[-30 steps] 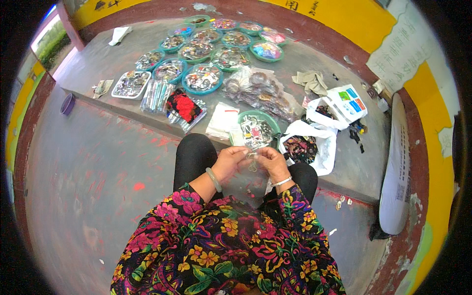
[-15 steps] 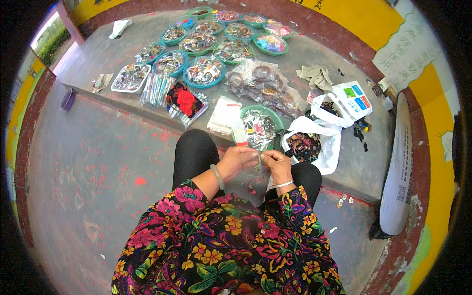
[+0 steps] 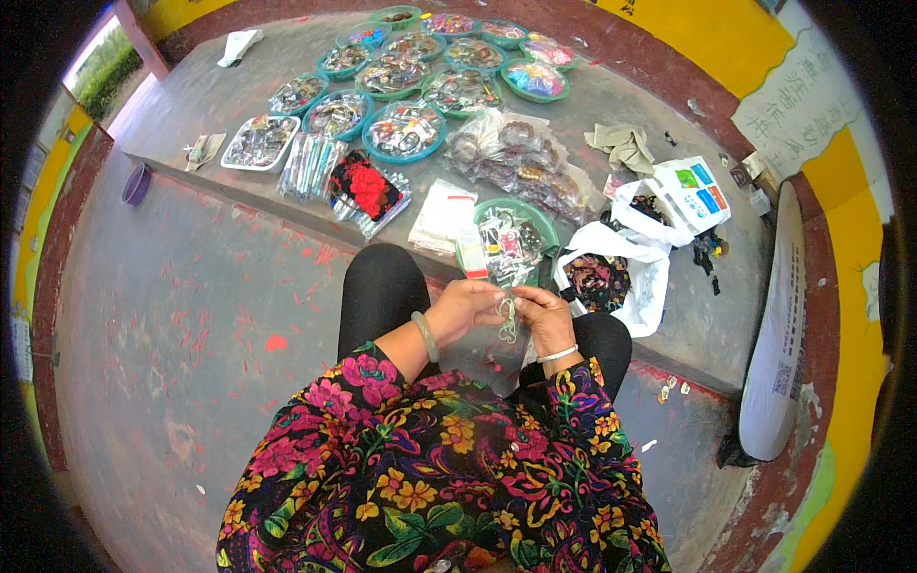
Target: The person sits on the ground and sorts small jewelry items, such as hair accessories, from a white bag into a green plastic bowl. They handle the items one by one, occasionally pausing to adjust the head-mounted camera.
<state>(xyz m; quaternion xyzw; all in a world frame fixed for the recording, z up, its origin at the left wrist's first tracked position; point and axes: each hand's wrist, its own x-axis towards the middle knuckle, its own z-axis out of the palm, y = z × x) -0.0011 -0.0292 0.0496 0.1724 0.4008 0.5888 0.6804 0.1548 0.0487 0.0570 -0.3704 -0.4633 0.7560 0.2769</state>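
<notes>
Okay, left to right from the grip: far left and beyond it, a purple basin sits alone on the lower floor, well apart from the rest. Next, left of the grip and further out on the ledge, a white tray of small packets, then slim clear packets laid side by side, likely so they stay in one row. Nearer the grip, a black-and-red item lies flat across other clear packets. Behind that, a blue basin stands heaped; its rim probably keeps the slippery bags from sliding off. Just beyond the grip, slightly left, white packets lie stacked. Left hand comes in from its side, fingers pinched narrow on a pale looped piece; right hand meets it there, thumb and finger also closed on the top. Piece hangs between the hands, loops down, in the gap between the knees; likely held by its top so the loops hang free. Which hand bears the weight: can't tell, fingertips overlap. Directly beyond the grip, a green basin of small packets, seemingly set close for a short reach. Right of the grip, a white bag, mouth spread, with dark flowered cloth showing inside, presumably open for easy access.
</notes>
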